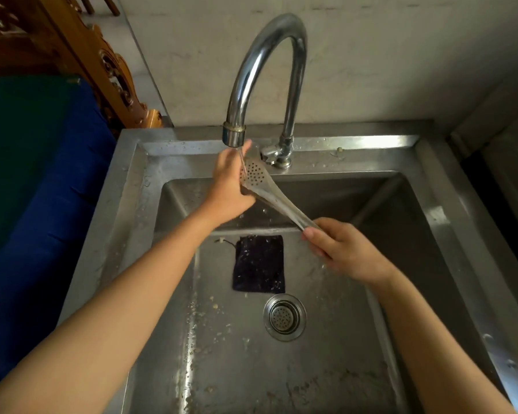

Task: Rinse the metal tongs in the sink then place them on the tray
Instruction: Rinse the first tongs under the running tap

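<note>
The metal tongs (269,192) slant across the steel sink (449,222), their perforated head up under the tap's spout (234,135), where a thin stream of water runs onto them. My right hand (344,249) grips the handle end, low and to the right. My left hand (229,186) is wrapped round the perforated head from the left, its fingers partly behind the metal. No tray is in view.
A dark cloth (259,264) lies flat on the sink floor, above the round drain strainer (284,316). Food bits are scattered over the wet basin. A blue and green surface (42,180) lies left of the sink, with carved wooden furniture (108,64) behind it.
</note>
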